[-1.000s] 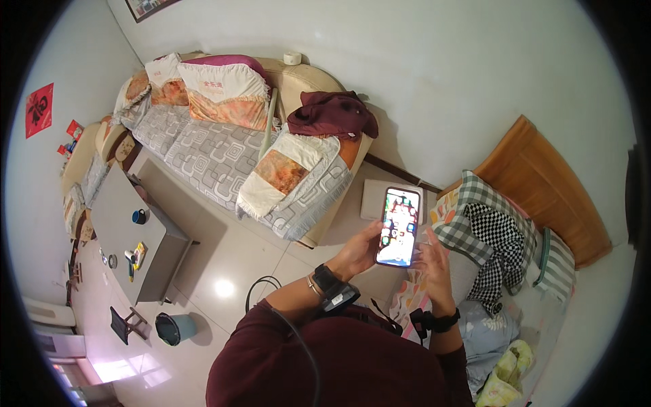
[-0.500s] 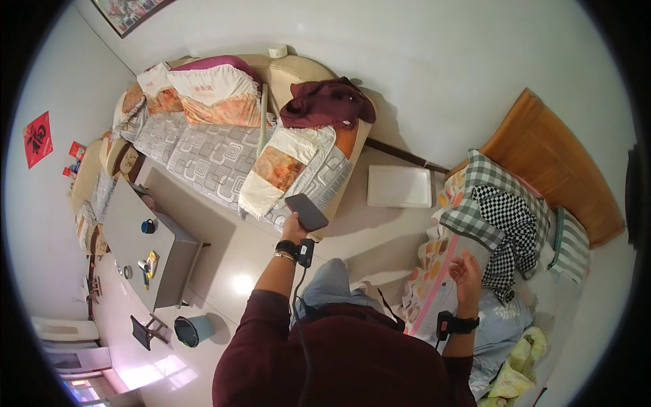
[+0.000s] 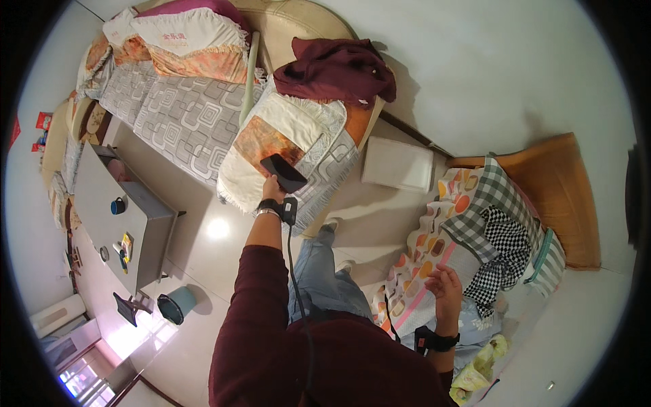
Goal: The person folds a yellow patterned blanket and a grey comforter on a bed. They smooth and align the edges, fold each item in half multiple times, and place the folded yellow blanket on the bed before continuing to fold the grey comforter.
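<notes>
My left hand [image 3: 272, 188] is closed around the lower end of a dark smartphone [image 3: 285, 173], stretched forward at the near end of the sofa [image 3: 184, 102]. Beneath the phone lies a cream and orange fringed sofa cover [image 3: 261, 139]. Over the corner of the sofa is draped a maroon garment [image 3: 332, 71]. My right hand [image 3: 444, 288] hangs over the edge of the bed, its fingers loosely bent and apart, with nothing in them. Nearest to it are a bedspread [image 3: 424, 264] with orange dots and a black-and-white checked cloth [image 3: 502, 247]. Each wrist wears a black strapped device.
A grey table [image 3: 112, 224] bearing a dark mug [image 3: 118, 205] and small items stands to the left. Near it are a bucket [image 3: 178, 304] and a folding stool [image 3: 127, 309]. A white rectangular box or tray [image 3: 398, 163] lies on the floor between sofa and bed headboard [image 3: 566, 210].
The view has shifted, and the sofa now looks closer. My legs appear in a stride toward it. The phone is still in my left hand, and my right hand remains beside the bed.
</notes>
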